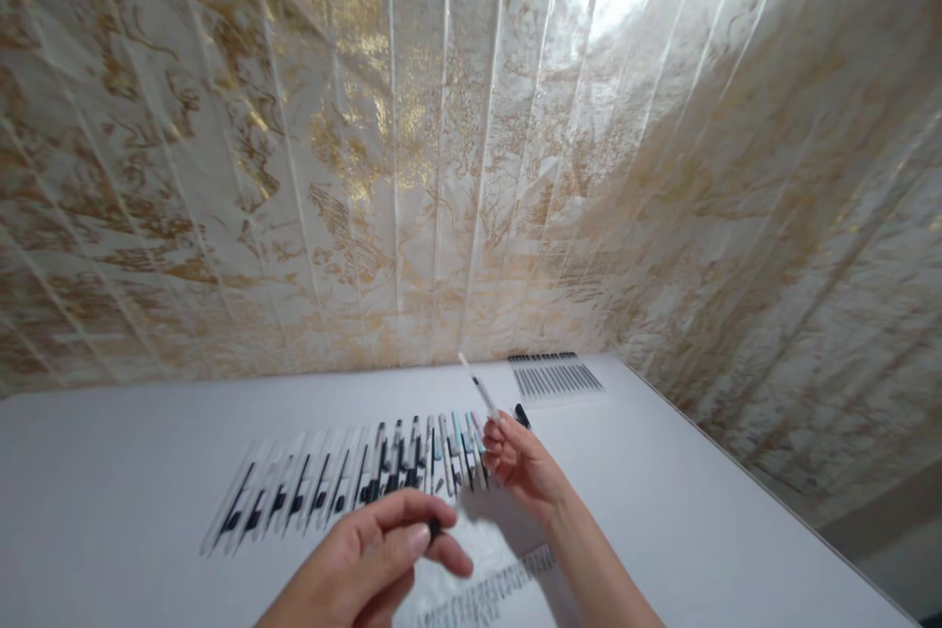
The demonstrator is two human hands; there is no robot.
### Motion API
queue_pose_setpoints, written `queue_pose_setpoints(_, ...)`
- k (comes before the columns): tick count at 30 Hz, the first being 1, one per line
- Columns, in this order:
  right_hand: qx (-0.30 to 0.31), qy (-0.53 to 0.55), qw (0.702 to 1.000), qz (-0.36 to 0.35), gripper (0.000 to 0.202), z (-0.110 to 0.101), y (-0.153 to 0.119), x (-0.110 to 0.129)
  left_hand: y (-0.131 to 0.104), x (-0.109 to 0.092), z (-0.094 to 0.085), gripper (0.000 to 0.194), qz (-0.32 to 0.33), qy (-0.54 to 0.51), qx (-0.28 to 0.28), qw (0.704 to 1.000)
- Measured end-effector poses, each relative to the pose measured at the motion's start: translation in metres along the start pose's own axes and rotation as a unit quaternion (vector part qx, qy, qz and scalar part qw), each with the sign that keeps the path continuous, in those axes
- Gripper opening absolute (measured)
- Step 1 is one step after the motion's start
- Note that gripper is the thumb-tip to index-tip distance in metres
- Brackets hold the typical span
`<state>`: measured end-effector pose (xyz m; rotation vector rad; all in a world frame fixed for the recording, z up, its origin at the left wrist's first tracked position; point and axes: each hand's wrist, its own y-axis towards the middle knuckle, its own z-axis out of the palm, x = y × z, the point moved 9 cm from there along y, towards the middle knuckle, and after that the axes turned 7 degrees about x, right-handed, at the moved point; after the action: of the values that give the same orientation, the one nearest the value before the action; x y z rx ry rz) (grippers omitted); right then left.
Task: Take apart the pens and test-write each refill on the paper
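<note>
My left hand [379, 549] is in front, its thumb and fingers closed on a small black pen part [434, 530]; whether it is a cap or a grip I cannot make out. Farther forward, my right hand [522, 461] is wrapped round a slim whitish pen barrel [482, 394], which points up and away to the left. The two hands are apart. Beyond the left hand lies a long row of pen parts: clear barrels with dark inserts [301, 486] on the left, black-clipped pieces [398, 442] in the middle, pale coloured ones [456, 432] near my right hand.
A set of dark refills [557, 376] lies side by side at the table's back edge. A black piece [522, 415] is behind my right hand. Rows of small dark parts [493, 594] lie at the front of the white table [684, 520]. A gold-patterned covering [442, 167] rises behind.
</note>
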<state>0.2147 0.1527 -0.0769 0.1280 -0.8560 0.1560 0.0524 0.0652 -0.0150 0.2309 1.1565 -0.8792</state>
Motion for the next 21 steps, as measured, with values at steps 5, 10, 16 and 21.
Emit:
queue_pose_setpoints(5, -0.015, -0.044, 0.999, -0.020, 0.035, 0.017, -0.006, 0.013, 0.001, -0.023, -0.038, 0.036, 0.117, -0.004, -0.112, 0.987)
queue_pose_setpoints(10, -0.027, -0.129, 0.990, -0.044, 0.027, 0.037, -0.016, 0.020, -0.005, -0.039, -0.059, 0.038, 0.215, -0.014, -0.173, 0.961)
queue_pose_setpoints(16, -0.033, -0.236, 0.968, -0.075, 0.026, 0.053, -0.021, 0.030, -0.012, -0.041, -0.063, 0.035, 0.220, -0.007, -0.201, 0.955)
queue_pose_setpoints(21, -0.038, -0.262, 0.961, -0.085, 0.027, 0.055, -0.021, 0.032, -0.012, -0.041, -0.066, 0.034, 0.229, 0.000, -0.211, 0.950)
